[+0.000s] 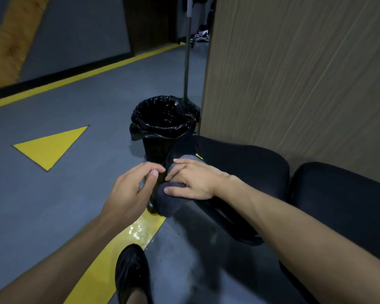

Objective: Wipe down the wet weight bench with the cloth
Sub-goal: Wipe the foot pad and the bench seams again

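Observation:
The black padded weight bench (246, 170) runs from the centre to the right edge, with a second pad (342, 194) behind a gap. A dark grey cloth (170, 201) is draped over the bench's near left end. My right hand (195, 181) lies on top of the cloth, fingers spread and the thumb curled round its lower edge. My left hand (130, 189) is just left of the bench end, fingers bent, its fingertips at the cloth's left side; whether it pinches the cloth is unclear.
A black bin with a bag liner (162, 126) stands just beyond the bench end. A tall brown panel (294, 73) rises behind the bench. A metal pole (187, 62) stands by the bin. Water shines on the yellow floor stripe (138, 231). My black shoe (132, 273) is below.

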The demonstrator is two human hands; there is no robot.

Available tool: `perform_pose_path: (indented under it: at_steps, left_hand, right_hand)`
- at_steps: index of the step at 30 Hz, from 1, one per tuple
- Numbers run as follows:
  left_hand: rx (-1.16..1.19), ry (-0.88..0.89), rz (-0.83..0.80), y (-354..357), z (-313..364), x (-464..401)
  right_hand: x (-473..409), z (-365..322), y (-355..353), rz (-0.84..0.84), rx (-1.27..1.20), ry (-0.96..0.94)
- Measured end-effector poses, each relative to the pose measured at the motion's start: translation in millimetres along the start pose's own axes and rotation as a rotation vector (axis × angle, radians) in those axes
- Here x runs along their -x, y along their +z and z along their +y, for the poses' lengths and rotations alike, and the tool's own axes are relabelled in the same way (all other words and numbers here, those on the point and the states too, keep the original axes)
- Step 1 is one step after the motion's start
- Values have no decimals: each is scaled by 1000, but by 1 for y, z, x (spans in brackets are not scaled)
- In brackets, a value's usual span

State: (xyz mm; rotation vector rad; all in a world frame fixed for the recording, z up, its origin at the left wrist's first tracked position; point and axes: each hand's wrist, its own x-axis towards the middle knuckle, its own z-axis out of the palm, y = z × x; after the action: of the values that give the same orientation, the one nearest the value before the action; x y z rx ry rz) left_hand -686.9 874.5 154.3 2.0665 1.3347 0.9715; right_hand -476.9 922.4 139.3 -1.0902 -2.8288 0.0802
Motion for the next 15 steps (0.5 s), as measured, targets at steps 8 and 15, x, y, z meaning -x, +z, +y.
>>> perform_pose_path:
  at_steps: [8,15]
  left_hand:
    - [-10,76,-54,5,46,1]
    - [-18,224,-177,33,104,33]
  right_hand:
    - [104,-40,-6,87,-301,221]
    - [234,-50,-49,198,-510,493]
